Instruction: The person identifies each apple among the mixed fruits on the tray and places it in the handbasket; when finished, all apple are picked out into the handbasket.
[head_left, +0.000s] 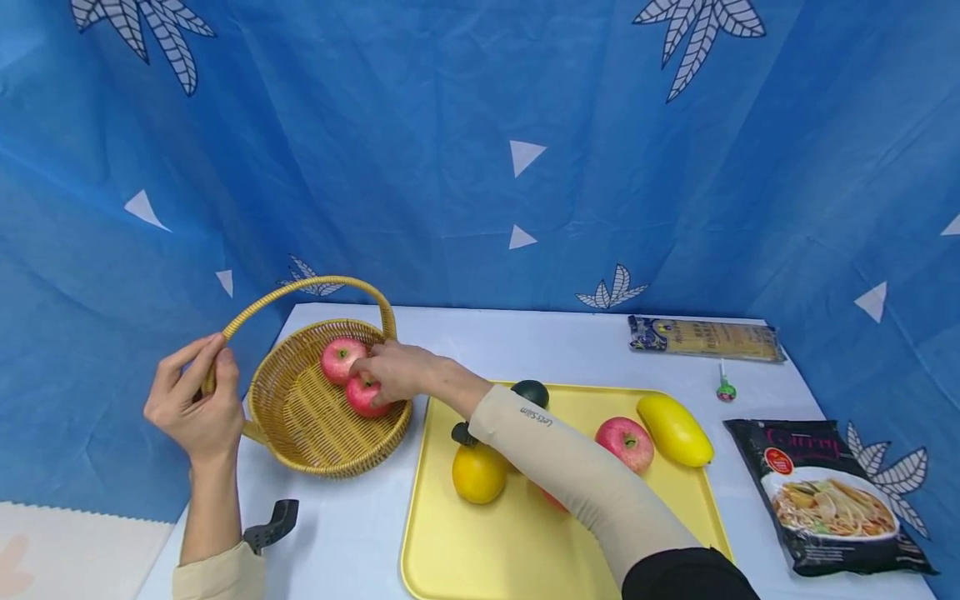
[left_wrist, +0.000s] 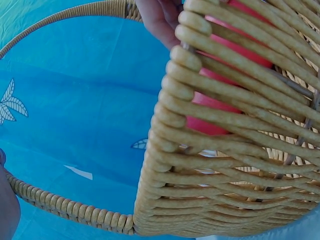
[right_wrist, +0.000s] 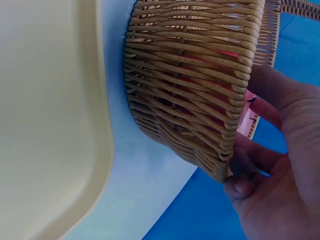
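A round wicker basket [head_left: 300, 425] stands at the left of the table, its arched handle [head_left: 311, 283] raised. My left hand [head_left: 197, 404] grips that handle on its left side. Inside the basket are two red apples, one farther back [head_left: 341, 357] and one nearer [head_left: 363, 398]. My right hand [head_left: 402, 371] reaches in over the basket's right rim, fingers and thumb curled about the nearer apple. In the right wrist view, the fingers [right_wrist: 260, 155] go over the rim, with pinkish red showing beyond them. Red shows through the weave [left_wrist: 170, 165] in the left wrist view.
Right of the basket lies a yellow tray [head_left: 465, 558] with an orange [head_left: 478, 475], a dark green fruit [head_left: 531, 392], an apple [head_left: 625, 443] and a yellow mango [head_left: 677, 429]. My right forearm crosses over it, partly hiding another red fruit. Noodle packs [head_left: 705, 337] and a lollipop [head_left: 725, 390] lie farther right.
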